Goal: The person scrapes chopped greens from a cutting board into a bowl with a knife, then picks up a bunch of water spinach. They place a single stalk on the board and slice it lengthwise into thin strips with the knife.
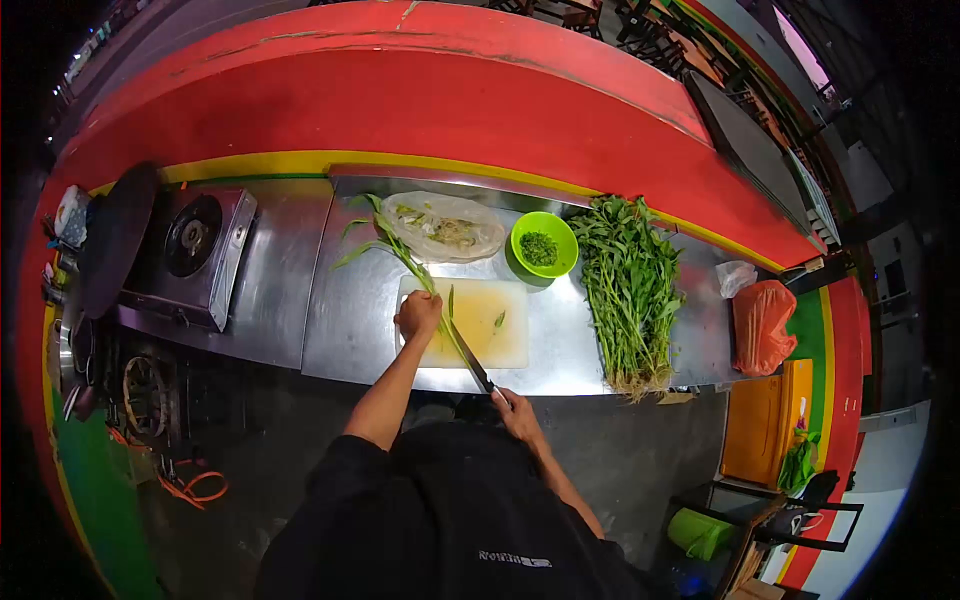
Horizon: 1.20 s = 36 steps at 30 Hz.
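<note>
My left hand (418,314) is closed around a long green leafy stalk (402,250); its leaves point to the back left and its pale lower end runs down along the knife. In my right hand (516,414) is the handle of a kitchen knife (472,358), its dark blade slanting up and left over the white cutting board (508,345). Blade and stalk lie side by side above the board's left part. A few bits of leaf (499,320) rest on the board, whose middle is stained yellow.
Behind the board are a clear plastic bag (470,225) with scraps and a green bowl (567,243) of chopped greens. A big bunch of leafy greens (630,290) lies to the right, then a red plastic bag (764,325). A gas stove (195,250) stands at left.
</note>
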{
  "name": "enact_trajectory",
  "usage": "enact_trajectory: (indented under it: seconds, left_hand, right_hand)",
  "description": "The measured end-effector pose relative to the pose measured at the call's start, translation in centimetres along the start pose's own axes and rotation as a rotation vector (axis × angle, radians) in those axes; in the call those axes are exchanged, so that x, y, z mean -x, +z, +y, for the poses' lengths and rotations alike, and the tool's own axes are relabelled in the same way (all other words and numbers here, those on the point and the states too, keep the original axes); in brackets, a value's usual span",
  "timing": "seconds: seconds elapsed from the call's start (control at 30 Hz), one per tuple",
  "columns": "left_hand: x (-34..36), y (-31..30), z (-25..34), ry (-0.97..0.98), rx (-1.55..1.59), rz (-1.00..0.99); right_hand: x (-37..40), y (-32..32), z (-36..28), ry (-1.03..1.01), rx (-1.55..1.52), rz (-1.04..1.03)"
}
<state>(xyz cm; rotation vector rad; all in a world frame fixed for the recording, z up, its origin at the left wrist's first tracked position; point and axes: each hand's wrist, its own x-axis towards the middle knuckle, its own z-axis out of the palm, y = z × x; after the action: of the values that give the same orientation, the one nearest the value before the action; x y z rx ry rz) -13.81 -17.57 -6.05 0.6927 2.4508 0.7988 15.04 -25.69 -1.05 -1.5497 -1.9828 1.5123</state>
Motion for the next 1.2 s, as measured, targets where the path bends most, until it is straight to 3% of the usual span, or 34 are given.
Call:
enact_trajectory:
  seconds: [0.47, 0.53, 0.6, 0.67, 0.73, 0.8, 1.0, 1.13, 1.17, 1.2]
  left_hand:
    - [-1.3, 0.2, -0.7, 0.014, -0.022, -0.072]
    - [-1.2, -0.2, -0.5, 0.012, -0.041, -0.078]
    - [-1.1, -0.4, -0.7, 0.028, -0.016, -0.128]
    - [-1.0, -0.1, -0.7, 0.011, -0.019, -0.077]
    - [-0.6, -0.8, -0.1, 0.004, -0.010, -0.100]
    - [-0.6, -1.1, 0.3, -0.004, -0.034, -0.140]
    - [-0.4, -0.5, -0.1, 0.015, -0.027, -0.062]
    - [-0.6, -0.2, 0.3, -0.024, -0.048, -0.033]
    - [-0.5, -0.2, 0.5, -0.028, -0.066, -0.034]
    - [-0.4, -0.4, 0.7, -0.025, -0.069, -0.031]
  right_hand:
    - [-1.3, -1.3, 0.3, -0.055, 0.110, -0.019]
    - [-1.3, -1.7, 0.2, 0.077, 0.132, -0.108]
    - [-1.2, -1.9, -0.2, 0.004, 0.126, -0.083]
    - [-1.5, -2.6, -1.1, 0.121, 0.132, -0.180]
    - [-1.7, -2.7, -0.5, 0.114, 0.164, -0.188]
    - [-1.9, -2.5, 0.3, -0.037, 0.124, -0.127]
    - [-1.2, -1.5, 0.8, -0.139, 0.158, -0.083]
    - [-0.4, -1.1, -0.5, 0.056, 0.231, -0.139]
    - [-0.4, -0.3, 0.9, -0.092, 0.201, -0.046]
    - [-0.6, -0.2, 1.1, -0.095, 0.196, -0.044]
